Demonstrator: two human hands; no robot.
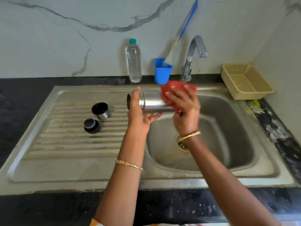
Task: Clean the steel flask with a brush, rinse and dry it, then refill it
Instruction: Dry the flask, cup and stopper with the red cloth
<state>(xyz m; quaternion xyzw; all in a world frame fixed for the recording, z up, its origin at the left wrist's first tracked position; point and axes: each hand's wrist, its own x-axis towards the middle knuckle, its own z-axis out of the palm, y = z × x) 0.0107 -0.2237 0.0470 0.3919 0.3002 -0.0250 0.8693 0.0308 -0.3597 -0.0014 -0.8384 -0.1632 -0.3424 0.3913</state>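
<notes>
The steel flask (152,103) lies on its side above the sink's left rim, mouth pointing left. My left hand (140,111) cradles its neck end from below, thumb up beside the mouth. My right hand (182,108) presses a red cloth (177,88) around the flask's base end. The flask's steel cup lid (100,110) and black stopper (91,125) stand on the ribbed drainboard. A bottle brush with a blue handle (189,18) stands in a blue cup (162,71) behind the sink. A clear water bottle (133,61) with a teal cap stands against the wall.
The steel sink basin (228,128) lies under my right hand, its drain (182,143) partly behind my wrist. The tap (193,53) rises at the back. A beige plastic basket (246,80) sits on the dark counter (24,98) at the right corner.
</notes>
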